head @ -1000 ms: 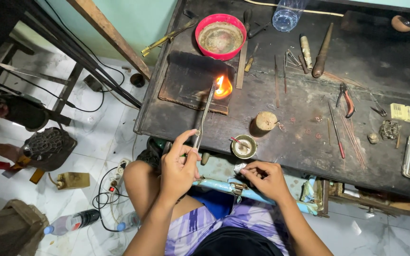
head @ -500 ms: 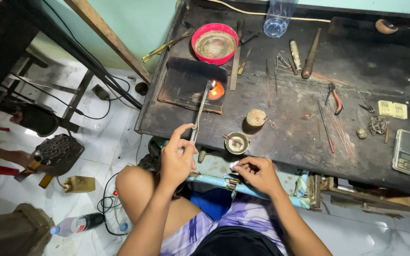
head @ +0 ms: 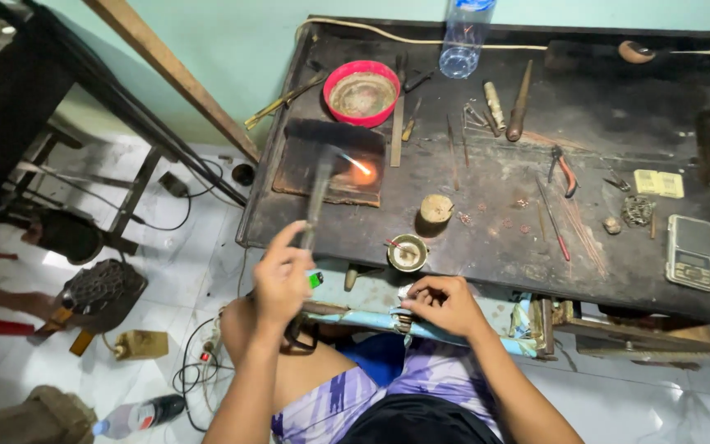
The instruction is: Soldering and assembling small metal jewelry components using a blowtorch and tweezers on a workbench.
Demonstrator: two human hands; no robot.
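Dark scorched tabletop (head: 486, 205) against a pale green wall, white tile floor underneath. Left hand (head: 283, 278) has its grip clenched round a torch (head: 320, 191), flame hitting the soldering block (head: 334, 168) just ahead of it. Right hand (head: 445, 304) pinches something tiny at the near edge, can't tell what. Small brass dish (head: 408, 252) sits between the grips. Far right of both: yellow label card (head: 658, 182) and a grey pocket scale (head: 690, 252). Red bowl (head: 361, 93) beyond the flame.

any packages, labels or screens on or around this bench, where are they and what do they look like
Pocket scale: right end of the bench, flat silver rectangle with a small screen.
Yellow card: above the scale, small printed rectangle.
Clear bottle: bench's far edge, blue label band.
Dark bottle: lying on the floor, lower left, red label.
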